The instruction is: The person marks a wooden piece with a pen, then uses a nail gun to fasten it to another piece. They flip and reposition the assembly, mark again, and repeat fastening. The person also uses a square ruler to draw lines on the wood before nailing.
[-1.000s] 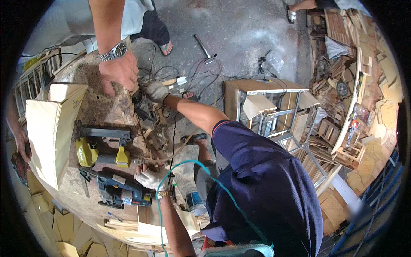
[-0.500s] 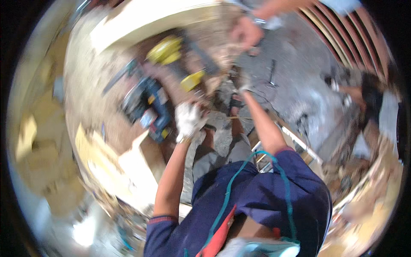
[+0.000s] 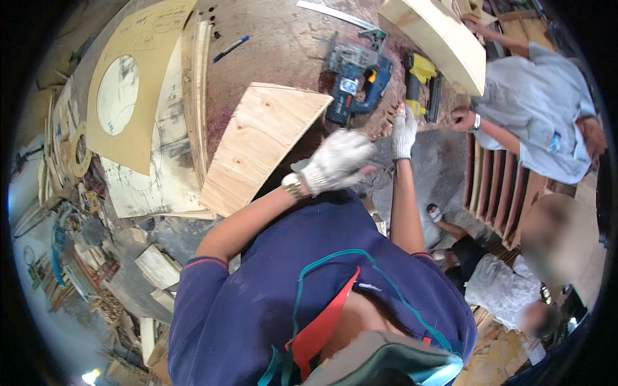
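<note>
My left hand [image 3: 340, 161], in a white knit glove with bare fingertips, hovers over my chest by the near corner of a plywood panel [image 3: 264, 138]. Its fingers are apart and a little blurred, with nothing seen in them. My right hand [image 3: 404, 134], gloved the same way, reaches to the bench edge with its fingers stretched out, close to a yellow and black nail gun [image 3: 421, 69]. Whether it touches the nail gun is unclear. Left of the nail gun lies a blue jigsaw-like power tool [image 3: 360, 87] with a metal base plate.
A pale box-shaped wooden piece [image 3: 444, 42] rests on the bench's far right. At left are a blue pen [image 3: 230, 48] and a tan template [image 3: 132, 83] with a round hole. A co-worker in a light shirt [image 3: 541, 106] stands at right; another person [image 3: 502, 289] is lower right.
The view has swung, so the bench and its tools now appear farther right and the template shows. My right hand has moved up to the bench edge; my left is over my chest.
</note>
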The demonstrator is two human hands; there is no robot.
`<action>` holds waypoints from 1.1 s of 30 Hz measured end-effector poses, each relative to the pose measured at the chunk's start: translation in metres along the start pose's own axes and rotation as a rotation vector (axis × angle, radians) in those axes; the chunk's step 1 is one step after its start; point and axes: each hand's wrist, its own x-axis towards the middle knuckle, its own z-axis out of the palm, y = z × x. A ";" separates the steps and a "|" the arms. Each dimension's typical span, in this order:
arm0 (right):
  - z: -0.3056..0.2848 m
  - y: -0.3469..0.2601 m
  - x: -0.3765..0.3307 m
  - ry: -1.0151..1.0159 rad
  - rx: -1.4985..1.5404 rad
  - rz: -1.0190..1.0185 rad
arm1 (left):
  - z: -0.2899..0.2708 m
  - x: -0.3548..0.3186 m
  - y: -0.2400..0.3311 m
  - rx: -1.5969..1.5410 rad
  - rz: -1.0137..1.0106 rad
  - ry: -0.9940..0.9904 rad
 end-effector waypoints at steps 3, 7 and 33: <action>0.040 -0.007 0.043 -0.086 0.097 0.237 | -0.069 -0.041 -0.024 0.137 -0.261 0.379; 0.067 -0.014 0.089 -0.152 0.344 0.428 | -0.118 -0.080 -0.072 0.662 -0.640 0.610; -0.065 -0.259 -0.005 -0.759 -0.594 -0.236 | -0.080 -0.040 -0.095 0.568 -0.765 0.377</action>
